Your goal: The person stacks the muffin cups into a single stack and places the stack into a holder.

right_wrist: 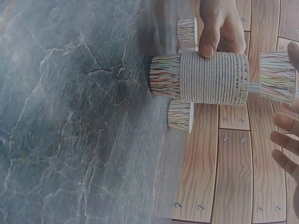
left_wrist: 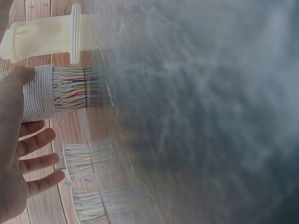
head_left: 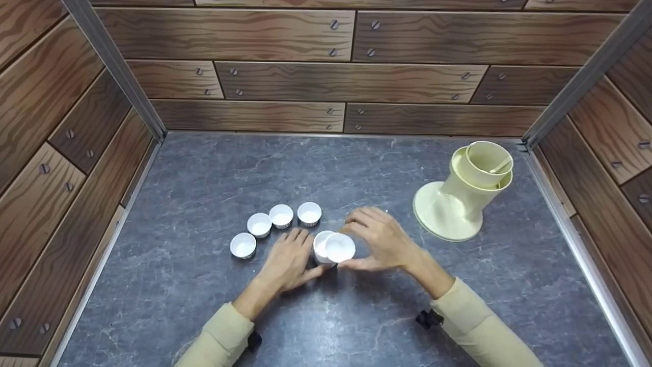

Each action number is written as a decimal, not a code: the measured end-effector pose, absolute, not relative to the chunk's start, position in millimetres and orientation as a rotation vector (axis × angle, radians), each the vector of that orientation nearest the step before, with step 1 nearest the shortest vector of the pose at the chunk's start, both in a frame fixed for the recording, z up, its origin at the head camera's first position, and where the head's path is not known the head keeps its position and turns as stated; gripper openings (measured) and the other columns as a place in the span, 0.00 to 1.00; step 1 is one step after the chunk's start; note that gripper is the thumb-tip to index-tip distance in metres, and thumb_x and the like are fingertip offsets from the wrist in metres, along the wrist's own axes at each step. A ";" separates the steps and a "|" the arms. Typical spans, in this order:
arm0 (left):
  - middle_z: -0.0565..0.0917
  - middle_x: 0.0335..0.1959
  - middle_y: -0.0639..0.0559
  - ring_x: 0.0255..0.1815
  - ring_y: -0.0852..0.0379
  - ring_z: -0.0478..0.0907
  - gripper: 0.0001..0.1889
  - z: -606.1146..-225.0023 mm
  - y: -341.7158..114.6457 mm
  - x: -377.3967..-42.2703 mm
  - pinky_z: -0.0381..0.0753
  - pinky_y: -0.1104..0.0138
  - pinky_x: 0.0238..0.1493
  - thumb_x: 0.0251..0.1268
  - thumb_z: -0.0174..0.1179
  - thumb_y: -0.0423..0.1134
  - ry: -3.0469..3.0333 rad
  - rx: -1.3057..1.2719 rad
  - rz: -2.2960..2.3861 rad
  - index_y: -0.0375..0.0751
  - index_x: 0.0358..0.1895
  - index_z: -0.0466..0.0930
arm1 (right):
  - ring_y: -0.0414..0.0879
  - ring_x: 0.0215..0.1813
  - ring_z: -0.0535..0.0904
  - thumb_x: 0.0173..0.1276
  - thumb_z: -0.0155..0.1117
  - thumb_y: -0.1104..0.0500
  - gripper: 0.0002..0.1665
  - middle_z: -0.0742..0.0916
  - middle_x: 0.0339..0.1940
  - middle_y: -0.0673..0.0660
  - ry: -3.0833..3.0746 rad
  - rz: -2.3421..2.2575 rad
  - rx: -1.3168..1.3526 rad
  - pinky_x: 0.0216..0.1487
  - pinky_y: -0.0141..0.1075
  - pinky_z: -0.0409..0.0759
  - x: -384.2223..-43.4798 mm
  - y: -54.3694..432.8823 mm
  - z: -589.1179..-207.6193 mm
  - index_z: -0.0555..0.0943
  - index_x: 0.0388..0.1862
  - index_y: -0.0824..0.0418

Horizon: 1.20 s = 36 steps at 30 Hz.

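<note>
A tall stack of paper baking cups [right_wrist: 212,77] stands upright on the grey surface; the cups are white inside with coloured wavy lines outside. My left hand [head_left: 290,257] holds this stack from the left between thumb and forefinger, the other fingers fairly straight in the left wrist view. My right hand [head_left: 377,239] pinches a single baking cup [head_left: 340,248] by its side. In the right wrist view this cup is apart from the stack, just above its top. Several single baking cups [head_left: 243,245] stand upright in a curved row beyond and left of my left hand.
A pale yellow plastic stand [head_left: 448,211] with a round base and a cup-like top stands at the right; a thin stick shows inside the top. Wood-patterned walls [head_left: 285,81] enclose the marbled grey table [head_left: 204,168] at the back and both sides.
</note>
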<state>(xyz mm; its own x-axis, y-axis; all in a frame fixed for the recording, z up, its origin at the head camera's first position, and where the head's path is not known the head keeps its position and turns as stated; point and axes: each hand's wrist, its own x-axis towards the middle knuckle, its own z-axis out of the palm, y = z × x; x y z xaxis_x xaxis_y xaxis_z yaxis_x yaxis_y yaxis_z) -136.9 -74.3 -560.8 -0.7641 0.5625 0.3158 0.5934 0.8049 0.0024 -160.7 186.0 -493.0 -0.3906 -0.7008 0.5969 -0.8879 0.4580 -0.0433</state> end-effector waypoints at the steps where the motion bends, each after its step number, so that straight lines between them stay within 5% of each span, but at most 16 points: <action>1: 0.85 0.52 0.45 0.55 0.47 0.81 0.37 -561.1 -74.3 -137.1 0.84 0.54 0.55 0.64 0.59 0.72 -2.686 -0.885 -0.148 0.41 0.56 0.80 | 0.50 0.49 0.85 0.56 0.74 0.25 0.39 0.88 0.44 0.55 -2.208 0.495 1.322 0.54 0.44 0.85 -161.5 185.6 -493.3 0.86 0.46 0.56; 22: 0.85 0.52 0.46 0.56 0.48 0.82 0.38 -561.1 -74.1 -137.8 0.84 0.55 0.56 0.66 0.57 0.74 -2.693 -0.878 -0.166 0.41 0.57 0.80 | 0.48 0.48 0.85 0.67 0.59 0.21 0.40 0.89 0.45 0.53 -2.242 0.487 1.298 0.52 0.42 0.85 -168.9 179.1 -503.4 0.86 0.48 0.55; 31: 0.85 0.51 0.46 0.55 0.48 0.82 0.38 -560.7 -74.3 -137.5 0.84 0.55 0.55 0.66 0.57 0.74 -2.686 -0.884 -0.191 0.42 0.58 0.80 | 0.48 0.48 0.85 0.58 0.73 0.25 0.39 0.89 0.45 0.53 -2.247 0.456 1.297 0.55 0.42 0.85 -172.7 172.9 -502.8 0.86 0.50 0.55; 36: 0.86 0.53 0.45 0.56 0.48 0.82 0.39 -560.6 -74.7 -137.0 0.84 0.55 0.56 0.65 0.58 0.74 -2.706 -0.877 -0.183 0.41 0.59 0.79 | 0.48 0.49 0.85 0.59 0.72 0.25 0.39 0.88 0.44 0.52 -2.259 0.430 1.300 0.56 0.43 0.85 -174.3 170.4 -504.9 0.86 0.51 0.55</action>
<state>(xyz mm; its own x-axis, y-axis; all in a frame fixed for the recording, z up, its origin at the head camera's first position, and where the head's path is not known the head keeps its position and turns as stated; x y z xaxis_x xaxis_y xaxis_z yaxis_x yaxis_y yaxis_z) -137.0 -74.7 -560.6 -0.7728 0.5532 0.3110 0.5900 0.8068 0.0310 -174.3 170.4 -504.9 -0.4230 -0.7122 0.5602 -0.8682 0.4955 -0.0257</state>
